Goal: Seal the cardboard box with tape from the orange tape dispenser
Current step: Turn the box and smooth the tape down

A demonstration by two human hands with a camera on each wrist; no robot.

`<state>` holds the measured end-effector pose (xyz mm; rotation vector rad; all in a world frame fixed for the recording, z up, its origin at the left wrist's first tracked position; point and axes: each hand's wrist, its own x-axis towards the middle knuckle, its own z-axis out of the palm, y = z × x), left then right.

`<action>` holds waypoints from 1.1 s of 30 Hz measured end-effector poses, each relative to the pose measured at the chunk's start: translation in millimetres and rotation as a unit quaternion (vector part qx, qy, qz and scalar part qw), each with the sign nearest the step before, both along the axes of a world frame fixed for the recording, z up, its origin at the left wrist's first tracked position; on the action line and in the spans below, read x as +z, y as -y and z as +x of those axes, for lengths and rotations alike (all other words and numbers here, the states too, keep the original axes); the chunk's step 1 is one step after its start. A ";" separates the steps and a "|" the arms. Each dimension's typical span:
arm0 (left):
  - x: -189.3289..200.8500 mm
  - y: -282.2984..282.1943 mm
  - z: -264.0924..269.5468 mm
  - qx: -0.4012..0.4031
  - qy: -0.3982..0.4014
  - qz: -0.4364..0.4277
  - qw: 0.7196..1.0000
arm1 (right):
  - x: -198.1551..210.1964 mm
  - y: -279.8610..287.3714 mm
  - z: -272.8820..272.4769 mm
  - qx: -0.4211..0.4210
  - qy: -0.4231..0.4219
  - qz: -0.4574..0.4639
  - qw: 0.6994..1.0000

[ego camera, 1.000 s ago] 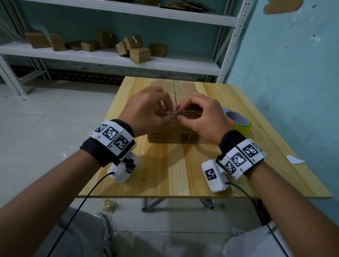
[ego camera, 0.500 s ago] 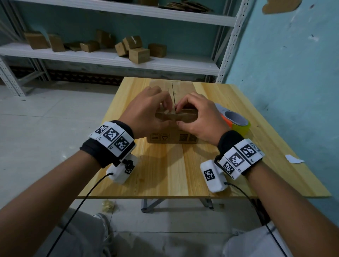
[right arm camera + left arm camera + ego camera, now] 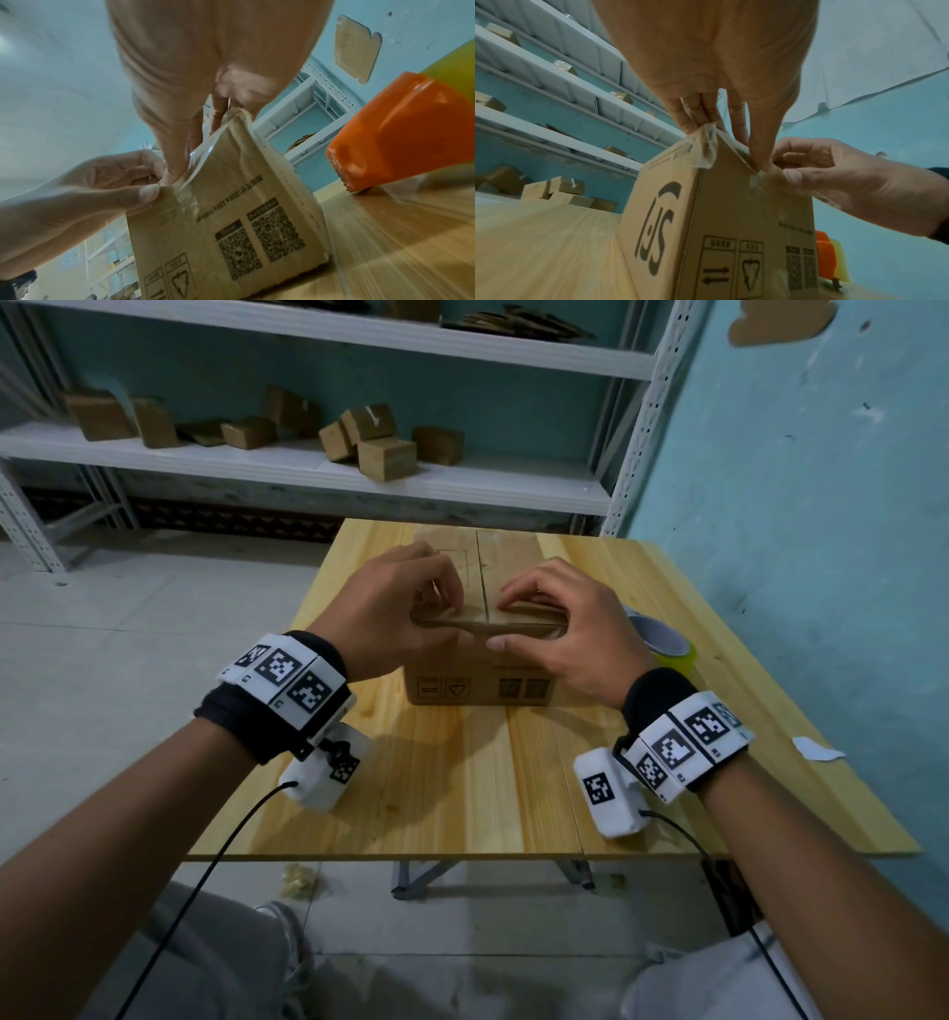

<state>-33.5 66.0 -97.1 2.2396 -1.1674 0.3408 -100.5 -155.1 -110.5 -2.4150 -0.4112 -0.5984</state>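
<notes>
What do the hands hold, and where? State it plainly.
Both hands grip the box at its near top edge: left hand left of the flap seam, right hand right of it, thumbs on the front face, fingers on top. The tape dispenser lies untouched.

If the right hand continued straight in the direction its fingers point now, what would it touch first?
Most likely the left hand: the right hand points leftward across the cardboard box top, fingertips nearly meeting at the seam.

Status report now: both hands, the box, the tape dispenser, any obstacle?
Left hand and right hand both pinching cardboard box near top edge. Flaps closed. Orange tape dispenser untouched, right of box. Nothing in the way.
</notes>
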 end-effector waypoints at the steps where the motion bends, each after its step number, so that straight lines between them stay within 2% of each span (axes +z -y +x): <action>1: 0.2 -1.7 1.4 -0.003 -0.004 -0.002 1.000 | 0.2 1.0 -0.1 -0.005 0.003 -0.001 1.000; 15: -1.7 -22.5 10.6 -0.008 -0.009 -0.021 1.000 | -0.2 32.2 -7.9 -0.033 0.008 -0.006 0.999; 22: -3.7 -23.1 12.3 -0.014 -0.011 -0.014 1.000 | -1.1 34.7 -11.3 -0.024 -0.018 0.031 0.999; 33: -3.4 -25.0 13.2 -0.026 -0.034 -0.018 0.999 | -2.3 38.4 -9.9 -0.013 -0.025 0.025 0.999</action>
